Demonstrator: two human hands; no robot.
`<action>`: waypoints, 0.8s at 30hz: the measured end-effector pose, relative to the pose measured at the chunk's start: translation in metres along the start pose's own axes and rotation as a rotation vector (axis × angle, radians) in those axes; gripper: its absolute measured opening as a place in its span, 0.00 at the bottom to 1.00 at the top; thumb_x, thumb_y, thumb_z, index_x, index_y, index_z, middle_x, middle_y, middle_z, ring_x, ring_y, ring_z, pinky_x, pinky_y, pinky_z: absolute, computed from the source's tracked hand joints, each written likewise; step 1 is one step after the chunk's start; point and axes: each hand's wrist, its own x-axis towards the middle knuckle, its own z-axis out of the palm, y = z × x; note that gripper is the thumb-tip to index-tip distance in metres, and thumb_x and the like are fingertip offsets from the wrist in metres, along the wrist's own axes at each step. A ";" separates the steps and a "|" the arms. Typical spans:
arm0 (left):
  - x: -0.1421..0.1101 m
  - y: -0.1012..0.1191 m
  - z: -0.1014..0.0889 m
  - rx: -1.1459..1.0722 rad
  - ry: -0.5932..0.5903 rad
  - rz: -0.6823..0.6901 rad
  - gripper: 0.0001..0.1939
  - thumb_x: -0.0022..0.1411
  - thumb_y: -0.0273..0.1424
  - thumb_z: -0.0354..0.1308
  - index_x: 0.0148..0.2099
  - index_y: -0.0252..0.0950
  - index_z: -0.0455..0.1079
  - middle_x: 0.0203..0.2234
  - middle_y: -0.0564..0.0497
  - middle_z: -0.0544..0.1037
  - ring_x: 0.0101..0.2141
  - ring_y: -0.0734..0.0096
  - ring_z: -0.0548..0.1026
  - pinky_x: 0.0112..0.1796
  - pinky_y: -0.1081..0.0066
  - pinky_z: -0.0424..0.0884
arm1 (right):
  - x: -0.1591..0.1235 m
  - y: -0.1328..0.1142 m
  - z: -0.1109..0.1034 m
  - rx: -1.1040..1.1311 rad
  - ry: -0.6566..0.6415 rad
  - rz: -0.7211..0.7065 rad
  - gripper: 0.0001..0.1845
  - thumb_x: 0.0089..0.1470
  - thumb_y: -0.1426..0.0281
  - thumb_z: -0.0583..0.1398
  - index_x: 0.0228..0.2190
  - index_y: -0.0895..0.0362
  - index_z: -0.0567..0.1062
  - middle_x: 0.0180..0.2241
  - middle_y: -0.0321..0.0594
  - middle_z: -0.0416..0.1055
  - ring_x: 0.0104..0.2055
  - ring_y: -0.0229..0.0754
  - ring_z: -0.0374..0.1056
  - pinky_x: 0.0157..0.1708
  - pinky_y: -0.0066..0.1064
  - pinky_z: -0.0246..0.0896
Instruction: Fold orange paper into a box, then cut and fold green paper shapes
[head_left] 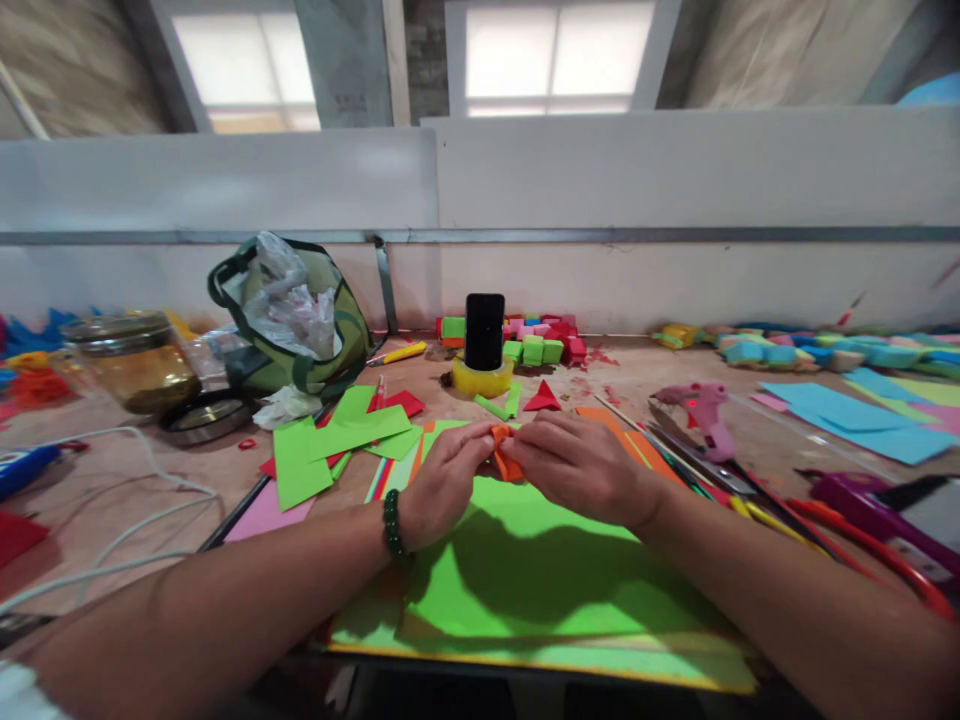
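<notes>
Between my two hands is a small folded piece of orange paper [508, 456], held above a stack of coloured sheets. My left hand [448, 478], with a dark bead bracelet [394, 524] at the wrist, pinches its left side. On the other side my right hand [589, 467] grips it with curled fingers that hide part of the paper. A green sheet [555, 580] lies on top of the stack below, shaded by my hands. Just beyond them sit a folded red paper piece [543, 396] and thin green strips [504, 404].
A phone [484, 332] stands in a yellow tape roll [482, 378]. Left are green paper pieces [304, 470], a camouflage bag [330, 310], a glass jar [133, 360] and a white cable [150, 460]. Right are a pink glue gun [705, 415], scissors [862, 535] and blue sheets [862, 415].
</notes>
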 end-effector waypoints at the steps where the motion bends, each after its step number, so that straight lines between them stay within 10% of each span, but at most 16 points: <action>1: 0.000 0.000 -0.001 0.023 0.000 0.009 0.13 0.60 0.39 0.52 0.33 0.33 0.68 0.27 0.51 0.72 0.29 0.73 0.69 0.32 0.74 0.69 | 0.000 0.000 0.001 0.000 0.000 0.002 0.04 0.56 0.77 0.58 0.34 0.60 0.73 0.28 0.42 0.72 0.30 0.39 0.66 0.29 0.31 0.65; 5: 0.002 0.000 -0.003 0.285 0.010 0.113 0.14 0.63 0.38 0.50 0.30 0.34 0.65 0.25 0.52 0.70 0.27 0.73 0.67 0.31 0.74 0.66 | 0.002 0.000 0.002 0.083 0.012 0.047 0.06 0.55 0.78 0.57 0.35 0.59 0.73 0.29 0.42 0.73 0.31 0.40 0.68 0.30 0.32 0.66; 11: 0.001 -0.001 -0.004 0.582 -0.076 0.222 0.16 0.67 0.35 0.44 0.29 0.35 0.64 0.22 0.51 0.71 0.25 0.73 0.69 0.30 0.74 0.65 | 0.003 0.000 0.006 0.442 0.108 0.477 0.02 0.55 0.73 0.60 0.33 0.57 0.72 0.28 0.39 0.71 0.29 0.36 0.67 0.30 0.29 0.65; 24: 0.008 -0.003 -0.006 0.237 -0.123 0.004 0.17 0.62 0.41 0.54 0.35 0.30 0.71 0.25 0.49 0.75 0.26 0.73 0.74 0.30 0.72 0.71 | 0.002 -0.002 0.015 0.485 0.070 0.678 0.08 0.58 0.68 0.58 0.27 0.57 0.69 0.24 0.34 0.66 0.25 0.34 0.62 0.25 0.26 0.58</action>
